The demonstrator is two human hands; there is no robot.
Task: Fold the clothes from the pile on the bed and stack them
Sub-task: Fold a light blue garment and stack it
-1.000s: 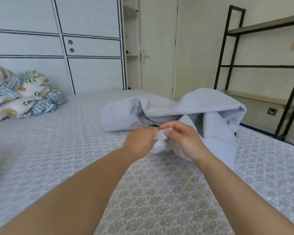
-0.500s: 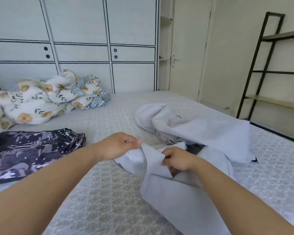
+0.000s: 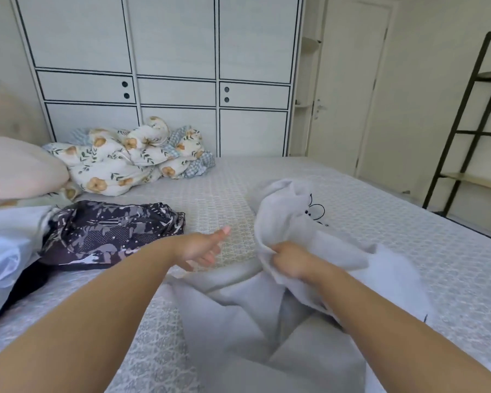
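Note:
A pale grey garment [image 3: 292,214] with a small black cartoon print lies rumpled on the bed [image 3: 408,236], spreading from the middle toward me. My right hand [image 3: 291,260] grips a bunched fold of it. My left hand [image 3: 203,246] hovers open just left of the garment, thumb up, fingers relaxed, holding nothing. At the left lies a dark patterned garment [image 3: 111,231], with a light blue piece [image 3: 6,245] beside it at the frame's edge.
A floral and checked quilt [image 3: 125,157] is bundled at the far side of the bed next to a pink pillow [image 3: 17,168]. White wardrobe doors [image 3: 167,66] stand behind. A black metal shelf [image 3: 471,131] stands at the right by the door.
My left hand has let go of the grey garment and moved left, open. The view has swung left, showing more of the dark garment and the quilt. My right hand still grips the fabric.

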